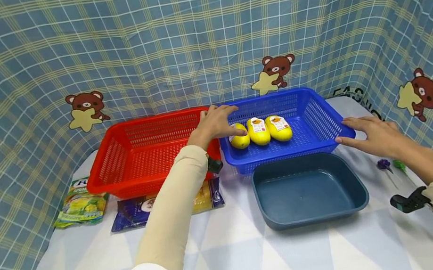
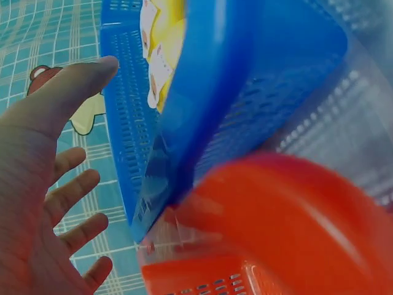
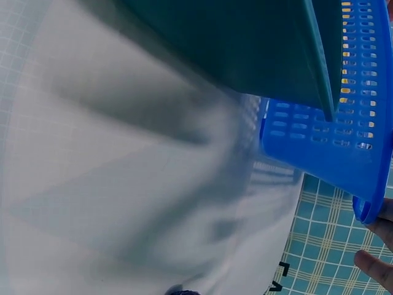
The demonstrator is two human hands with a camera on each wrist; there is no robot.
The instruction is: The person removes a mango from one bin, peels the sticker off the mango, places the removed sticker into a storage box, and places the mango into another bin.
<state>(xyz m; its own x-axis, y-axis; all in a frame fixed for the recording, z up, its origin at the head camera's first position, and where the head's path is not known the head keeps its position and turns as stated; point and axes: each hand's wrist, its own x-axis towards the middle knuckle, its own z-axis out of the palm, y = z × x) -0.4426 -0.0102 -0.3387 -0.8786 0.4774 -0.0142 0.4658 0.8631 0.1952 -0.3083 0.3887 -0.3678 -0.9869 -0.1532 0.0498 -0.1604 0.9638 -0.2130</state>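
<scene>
At the far left of the desk [image 1: 236,256] lies a green snack packet [image 1: 80,208], with a purple packet [image 1: 143,210] beside it, both in front of the red basket [image 1: 146,154]. The left hand [image 1: 216,123] hovers over the seam between the red basket and the blue basket [image 1: 309,122] — fingers spread and relaxed, gripping nothing. Three yellow mango-shaped packs [image 1: 260,131] sit in a row inside the blue basket. A dark teal tray [image 1: 309,191] rests just in front. The right hand [image 1: 373,135] lies with straight fingers against the blue basket's right rim — touching, not clasping. Two lollipops [image 1: 391,167] lie near that wrist.
</scene>
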